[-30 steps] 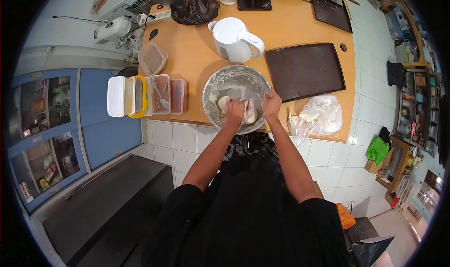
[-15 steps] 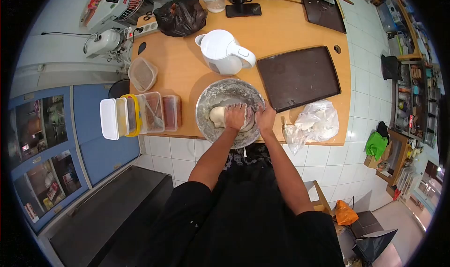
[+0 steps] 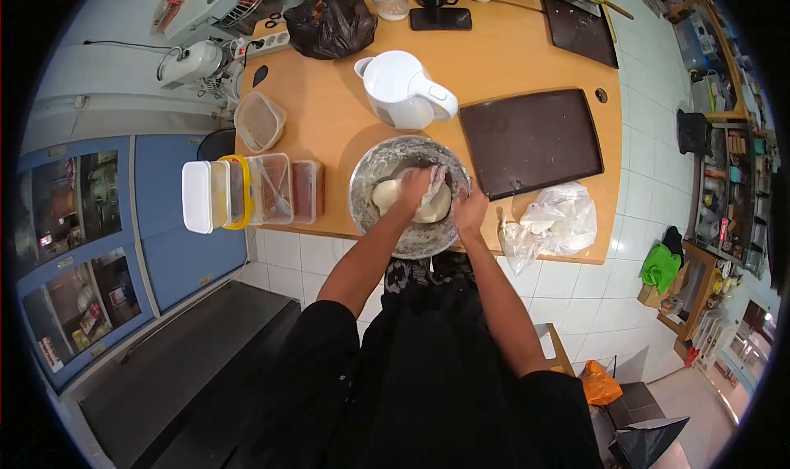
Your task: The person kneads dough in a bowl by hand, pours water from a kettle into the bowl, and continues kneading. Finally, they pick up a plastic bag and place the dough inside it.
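A metal bowl (image 3: 368, 166), its inside smeared with flour and dough, sits at the table's near edge. Pale dough (image 3: 386, 195) lies in it as a rounded lump, with more of it to the right under my hand. My left hand (image 3: 417, 188) is down in the bowl, turned sideways, its fingers curled over the dough and coated whitish; the fingertips are partly hidden. At the bowl's right side, my right hand (image 3: 471, 212) grips the rim.
Behind the bowl stands a white pitcher (image 3: 399, 90). A dark baking tray (image 3: 533, 140) and a clear plastic bag (image 3: 564, 220) lie to the right. Plastic containers (image 3: 271, 191) line the left edge. A black plastic bag (image 3: 331, 25) sits farther back.
My left hand has turned from lying flat over the dough to a sideways, curled pose higher in the bowl. My right hand stays on the rim. The view has shifted slightly.
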The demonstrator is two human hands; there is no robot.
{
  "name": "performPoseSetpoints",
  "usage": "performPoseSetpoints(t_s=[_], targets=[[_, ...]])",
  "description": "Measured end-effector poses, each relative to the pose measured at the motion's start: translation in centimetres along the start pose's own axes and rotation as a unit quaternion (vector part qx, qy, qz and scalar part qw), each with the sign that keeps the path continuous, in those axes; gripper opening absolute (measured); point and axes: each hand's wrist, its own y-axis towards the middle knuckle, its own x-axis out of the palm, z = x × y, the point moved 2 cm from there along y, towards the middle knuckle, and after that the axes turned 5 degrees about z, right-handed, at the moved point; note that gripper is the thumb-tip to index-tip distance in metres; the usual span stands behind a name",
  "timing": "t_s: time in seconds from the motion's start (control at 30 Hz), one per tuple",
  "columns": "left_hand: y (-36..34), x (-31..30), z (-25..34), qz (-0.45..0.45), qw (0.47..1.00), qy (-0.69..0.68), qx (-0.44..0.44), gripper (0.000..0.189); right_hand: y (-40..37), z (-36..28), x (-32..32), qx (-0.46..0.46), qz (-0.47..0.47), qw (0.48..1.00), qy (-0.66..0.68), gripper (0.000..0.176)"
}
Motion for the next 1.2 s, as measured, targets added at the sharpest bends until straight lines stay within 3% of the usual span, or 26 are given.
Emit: performPoseSetpoints(t_s=[0.1, 0.2, 0.23, 0.33, 0.43, 0.53, 0.57, 0.67, 0.77, 0.87, 0.97, 1.07, 1.17, 1.2], targets=[[-2.7, -1.8, -0.6, -0.027, 0.991, -0.101, 0.077, 0.02, 0.1, 0.0, 0.0, 0.02, -0.004, 1.0, 0.019, 0.019], [-7.2, -1.5, -3.0, 0.082, 0.961, -0.103, 0.244, 0.017, 0.2, 0.9, 0.5, 0.02, -0.013, 1.0, -0.01, 0.018], [-8.6, -2.0, -3.0, 0.102, 0.96, -0.1, 0.241, 0.019, 0.2, 0.9, 0.4, 0.019, -0.017, 1.0, -0.015, 0.018], [-10.3, -3.0, -2.5, 0.025, 0.992, 0.004, 0.121, 0.023, 0.2, 0.8, 0.3, 0.016, -0.02, 0.999, -0.027, 0.018], [-8.8, -2.1, -0.9, 0.06, 0.996, 0.052, 0.041, 0.029, 0.2, 0.7, 0.3, 0.014, -0.022, 0.999, -0.025, 0.018], [-6.4, 1.4, 0.5, 0.094, 0.985, 0.143, 0.035, 0.032, 0.1, 0.8, 0.3, 0.015, -0.017, 1.0, -0.015, 0.018], [-6.4, 2.1, 0.7, 0.049, 0.992, 0.115, 0.024, 0.034, 0.1, 0.8, 0.4, 0.003, -0.009, 1.0, -0.014, 0.017], [-7.1, 3.1, 0.8, 0.188, 0.969, 0.145, 0.063, 0.033, -0.1, 0.4, 0.1, -0.007, 0.012, 1.0, -0.015, 0.017], [-5.5, 2.3, 0.9, 0.051, 0.989, 0.133, 0.037, 0.033, -0.3, 0.4, 0.1, 0.01, 0.012, 1.0, -0.025, 0.018], [-4.7, 2.2, 0.5, 0.097, 0.978, 0.164, 0.081, 0.032, 0.0, 0.4, 0.1, 0.025, -0.002, 1.0, -0.011, 0.019], [-3.2, 1.3, 1.0, 0.039, 0.99, 0.121, 0.058, 0.034, -0.2, 0.5, 0.0, 0.019, 0.004, 1.0, -0.008, 0.019], [-2.4, 3.4, 0.0, 0.14, 0.966, 0.192, 0.104, 0.037, -0.7, -0.2, -0.5, 0.028, 0.005, 0.999, -0.022, 0.019], [-1.5, 3.8, -3.1, 0.147, 0.988, -0.027, 0.034, 0.04, -0.6, -0.9, -0.6, 0.042, 0.013, 0.999, -0.015, 0.02], [-3.2, -1.4, -1.2, 0.157, 0.986, -0.035, -0.044, 0.048, -0.9, -0.7, -0.7, 0.044, 0.014, 0.999, -0.012, 0.02]])
